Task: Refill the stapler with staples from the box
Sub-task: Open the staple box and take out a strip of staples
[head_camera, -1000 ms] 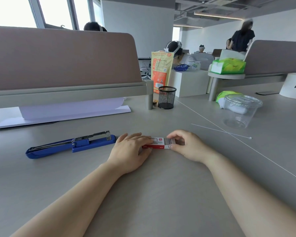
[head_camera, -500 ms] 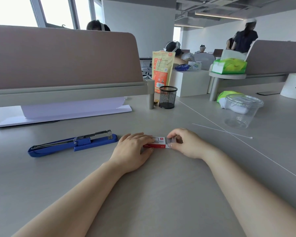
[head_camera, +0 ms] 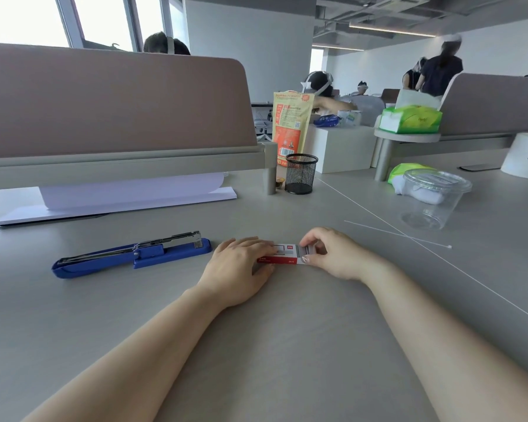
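A small red and white staple box (head_camera: 285, 254) lies flat on the grey desk (head_camera: 256, 345). My left hand (head_camera: 241, 268) rests over its left end and holds it down. My right hand (head_camera: 333, 254) pinches the box's right end between thumb and fingers, where silvery staples show at the opening. The long blue stapler (head_camera: 131, 255) lies to the left of my left hand, its metal magazine arm raised a little off the blue base.
A black mesh pen cup (head_camera: 301, 173) and an orange snack bag (head_camera: 290, 126) stand at the back. A clear plastic tub (head_camera: 433, 197) and a thin white stick (head_camera: 397, 234) lie to the right. Paper (head_camera: 119, 199) sits under the desk divider (head_camera: 113, 108). People are in the background.
My right hand's fingers have shifted slightly at the box's right end, and more of the staples show. The left hand and the stapler stay put.
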`<state>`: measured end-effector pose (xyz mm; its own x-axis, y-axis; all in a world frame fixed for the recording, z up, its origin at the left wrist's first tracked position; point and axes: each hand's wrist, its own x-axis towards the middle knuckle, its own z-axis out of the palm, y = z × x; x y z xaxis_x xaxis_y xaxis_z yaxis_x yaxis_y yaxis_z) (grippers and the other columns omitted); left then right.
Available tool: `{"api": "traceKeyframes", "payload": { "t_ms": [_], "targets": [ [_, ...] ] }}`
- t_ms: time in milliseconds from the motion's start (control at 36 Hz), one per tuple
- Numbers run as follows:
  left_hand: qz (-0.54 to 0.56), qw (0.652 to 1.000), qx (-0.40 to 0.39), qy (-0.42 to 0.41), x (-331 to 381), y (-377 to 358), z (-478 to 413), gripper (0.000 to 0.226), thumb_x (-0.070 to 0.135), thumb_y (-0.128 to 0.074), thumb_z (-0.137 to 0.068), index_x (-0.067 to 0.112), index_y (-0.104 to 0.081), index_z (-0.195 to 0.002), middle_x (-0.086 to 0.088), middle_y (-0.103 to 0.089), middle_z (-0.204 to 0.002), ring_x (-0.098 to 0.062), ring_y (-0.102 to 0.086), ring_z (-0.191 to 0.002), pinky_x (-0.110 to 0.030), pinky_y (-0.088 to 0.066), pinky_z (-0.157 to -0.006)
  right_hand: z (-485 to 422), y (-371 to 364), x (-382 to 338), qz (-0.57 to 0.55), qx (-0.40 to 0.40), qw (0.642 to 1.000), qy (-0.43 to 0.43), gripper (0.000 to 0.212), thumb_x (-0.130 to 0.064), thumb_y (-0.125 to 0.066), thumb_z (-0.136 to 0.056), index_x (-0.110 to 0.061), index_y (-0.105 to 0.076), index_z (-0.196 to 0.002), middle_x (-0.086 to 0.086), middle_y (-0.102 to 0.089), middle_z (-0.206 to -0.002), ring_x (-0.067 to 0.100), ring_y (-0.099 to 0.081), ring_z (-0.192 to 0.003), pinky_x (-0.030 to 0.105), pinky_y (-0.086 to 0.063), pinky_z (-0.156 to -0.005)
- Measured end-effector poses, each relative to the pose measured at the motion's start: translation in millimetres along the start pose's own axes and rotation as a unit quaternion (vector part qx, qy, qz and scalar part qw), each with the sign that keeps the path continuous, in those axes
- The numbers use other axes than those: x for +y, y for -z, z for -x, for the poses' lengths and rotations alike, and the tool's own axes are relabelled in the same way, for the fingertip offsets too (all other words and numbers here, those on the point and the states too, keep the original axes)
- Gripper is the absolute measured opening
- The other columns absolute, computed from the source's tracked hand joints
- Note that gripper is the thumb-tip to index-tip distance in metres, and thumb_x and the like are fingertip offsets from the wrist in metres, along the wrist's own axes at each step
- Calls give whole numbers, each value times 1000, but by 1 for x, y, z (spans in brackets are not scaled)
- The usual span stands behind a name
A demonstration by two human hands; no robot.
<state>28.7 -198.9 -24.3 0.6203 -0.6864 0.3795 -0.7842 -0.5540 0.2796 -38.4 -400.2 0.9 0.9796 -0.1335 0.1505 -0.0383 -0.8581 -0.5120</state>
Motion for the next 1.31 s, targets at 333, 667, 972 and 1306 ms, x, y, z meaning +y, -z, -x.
{"api": "traceKeyframes", "payload": {
  "t_ms": [333,667,972,1306],
  "targets": [
    [13,1000,0,0,0,1,0,38,37,-54,-85,33,-53,-123,12,-55,-133,-13,-44,-128,-36,-31,-108,1,-2,2,-56,5,998,-21,28,-18,-67,-81,-19,-54,-106,-1,-55,-103,20,-54,-99,26,-38,-80],
    [19,1000,-8,5,-1,1,0,38,37,-54,-85,32,-53,-123,9,-55,-134,-14,-43,-129,-38,-31,-110,3,-1,0,-100,84,991,15,25,-16,-74,-73,-27,-56,-85,-5,-61,-94,12,-57,-93,26,-42,-80],
    [27,1000,-10,3,-1,1,0,39,39,-51,-85,32,-54,-123,10,-55,-133,-13,-44,-128,-39,-34,-109,4,1,-3,-202,112,973,15,29,0,-62,-81,-28,-59,-76,-3,-64,-82,19,-61,-77,27,-48,-74],
    [32,999,-8,4,-1,1,0,38,35,-54,-85,31,-54,-123,11,-56,-132,-13,-46,-126,-38,-36,-107,8,14,0,-302,141,942,-31,15,-4,-65,-81,-18,-68,-78,0,-64,-109,16,-63,-94,23,-45,-85]
  ]
}}
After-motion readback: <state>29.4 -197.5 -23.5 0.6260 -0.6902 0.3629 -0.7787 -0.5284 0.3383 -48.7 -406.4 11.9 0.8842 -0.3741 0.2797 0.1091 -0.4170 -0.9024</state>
